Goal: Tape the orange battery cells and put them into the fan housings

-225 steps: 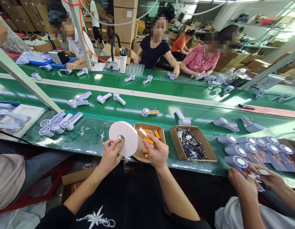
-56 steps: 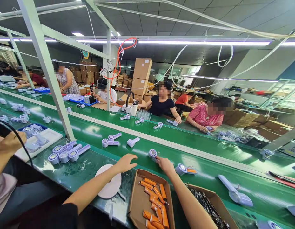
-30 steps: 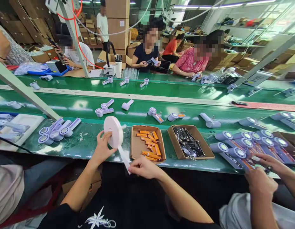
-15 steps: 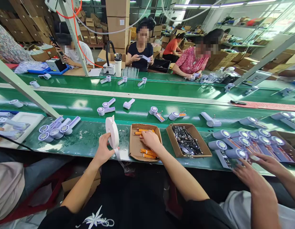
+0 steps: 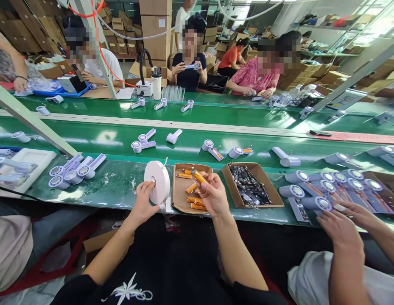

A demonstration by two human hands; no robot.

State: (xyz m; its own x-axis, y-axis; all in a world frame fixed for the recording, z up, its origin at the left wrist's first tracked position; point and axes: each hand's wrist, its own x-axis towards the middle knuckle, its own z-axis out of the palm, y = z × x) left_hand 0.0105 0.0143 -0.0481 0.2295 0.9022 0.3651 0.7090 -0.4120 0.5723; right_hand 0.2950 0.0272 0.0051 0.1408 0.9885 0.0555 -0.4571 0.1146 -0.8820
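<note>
My left hand [image 5: 143, 204] grips a white tape roll [image 5: 160, 182] upright, fingers at its core and the thumb near a loose strip at the bottom. An orange cylindrical cell [image 5: 199, 176] is pinched between the thumb and fingers of my right hand [image 5: 216, 195], raised over a cardboard tray [image 5: 178, 198]. Several more orange cells [image 5: 196, 200] lie inside that tray. To its right, a second cardboard box [image 5: 277, 204] holds dark strip-like parts [image 5: 249, 186].
Purple fan-like units [image 5: 71, 173] cluster at the left, and more [image 5: 324, 184] at the right beside a neighbour's hands [image 5: 341, 224]. Others ride on the green belt [image 5: 184, 156] beyond. A slanted metal post [image 5: 34, 116] stands at the left. People sit across.
My right hand has lifted out of the tray with an orange cell. My left hand has turned the tape roll, so its flat side shows more.
</note>
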